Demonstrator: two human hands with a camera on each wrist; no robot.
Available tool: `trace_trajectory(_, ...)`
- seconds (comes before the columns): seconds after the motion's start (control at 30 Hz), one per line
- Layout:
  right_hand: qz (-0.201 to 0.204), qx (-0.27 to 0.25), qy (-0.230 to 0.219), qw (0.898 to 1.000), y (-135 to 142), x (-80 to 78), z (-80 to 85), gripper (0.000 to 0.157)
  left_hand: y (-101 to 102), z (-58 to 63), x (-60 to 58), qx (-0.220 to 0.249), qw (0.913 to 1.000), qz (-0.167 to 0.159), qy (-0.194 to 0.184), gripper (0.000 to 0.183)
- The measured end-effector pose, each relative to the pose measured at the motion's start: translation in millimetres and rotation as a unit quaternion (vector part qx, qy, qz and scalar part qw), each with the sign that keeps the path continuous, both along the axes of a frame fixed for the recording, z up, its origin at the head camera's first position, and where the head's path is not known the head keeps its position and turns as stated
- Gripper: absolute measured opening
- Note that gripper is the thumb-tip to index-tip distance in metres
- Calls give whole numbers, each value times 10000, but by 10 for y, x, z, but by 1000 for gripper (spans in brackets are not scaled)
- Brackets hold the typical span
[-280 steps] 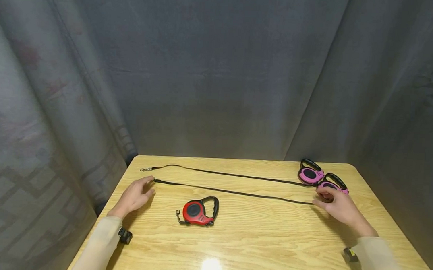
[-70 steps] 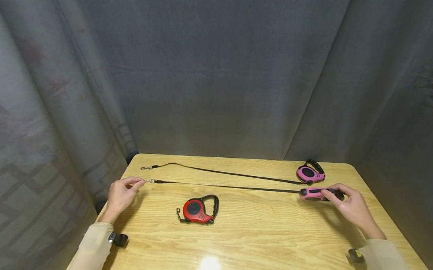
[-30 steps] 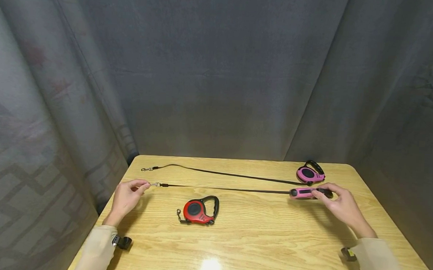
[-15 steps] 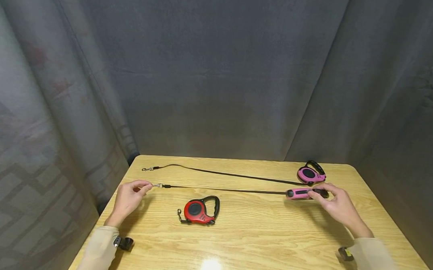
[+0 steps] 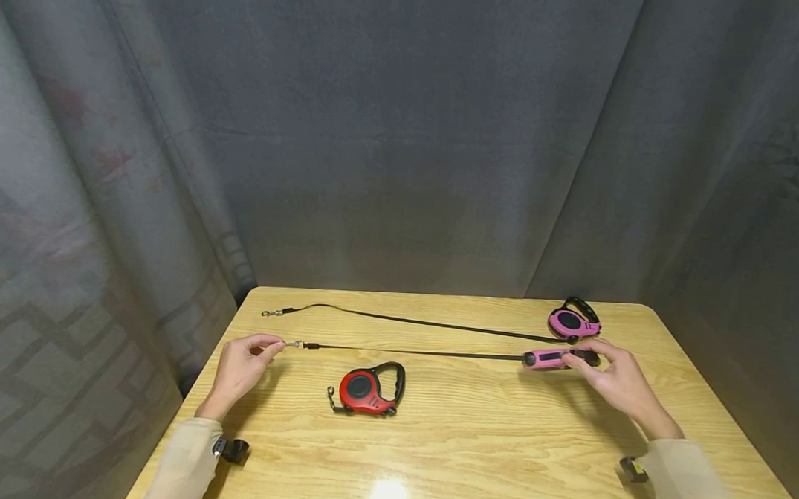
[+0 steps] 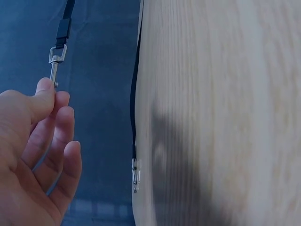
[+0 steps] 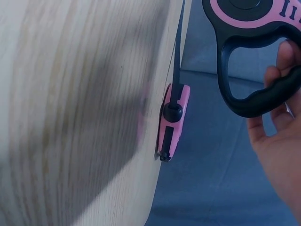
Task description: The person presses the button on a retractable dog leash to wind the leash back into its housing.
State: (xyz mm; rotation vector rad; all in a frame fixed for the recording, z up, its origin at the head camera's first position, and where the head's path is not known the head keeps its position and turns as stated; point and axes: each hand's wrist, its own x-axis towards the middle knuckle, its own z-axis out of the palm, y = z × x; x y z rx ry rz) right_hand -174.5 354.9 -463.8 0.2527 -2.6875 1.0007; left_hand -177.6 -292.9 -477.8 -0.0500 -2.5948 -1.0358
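Note:
My left hand (image 5: 242, 365) pinches the metal snap hook (image 6: 54, 70) of a retractable dog leash between thumb and index finger; its other fingers are spread loosely. From the hook a black strap (image 5: 408, 352) runs straight across to the leash's pink and black case (image 5: 543, 359). My right hand (image 5: 618, 382) curls its fingers round the black handle (image 7: 277, 96), holding the case edge-up above the table. Behind it lies a second pink leash (image 5: 566, 324), its strap (image 5: 430, 324) laid out leftward to a snap hook (image 5: 272, 313).
A red retractable leash (image 5: 360, 391) lies on the wooden table (image 5: 458, 445) between the hands, its short hook end (image 5: 330, 397) on the left. Grey curtains (image 5: 404, 145) hang behind the table and at both sides.
The front pink leash, earlier lying on the table, is now held up between both hands. Lately the right hand has moved left and the left hand slightly right, and the strap between them has shortened.

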Motion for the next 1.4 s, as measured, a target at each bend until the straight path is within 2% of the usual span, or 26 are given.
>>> trace_trajectory(0.77, 91, -100, -217, 9997, -152, -13, 19, 28, 105, 1, 1, -41, 9998, -131, -113, 13)
trace_trajectory(1.07, 106, -207, -212, 9995, -174, -15, 8, 26, 157, 2, 5, -24, 9998, -213, 26, 11)
trace_trajectory(1.27, 116, -350, -454, 9983, -205, -16, 8, 31, 183, -19, 21, -18, 9996, -269, 68, 9)
trace_trajectory(1.4, 183, -438, -432, 9979, -222, -17, -11, 29, 201, -28, 32, -3, 9995, -305, 109, 7)
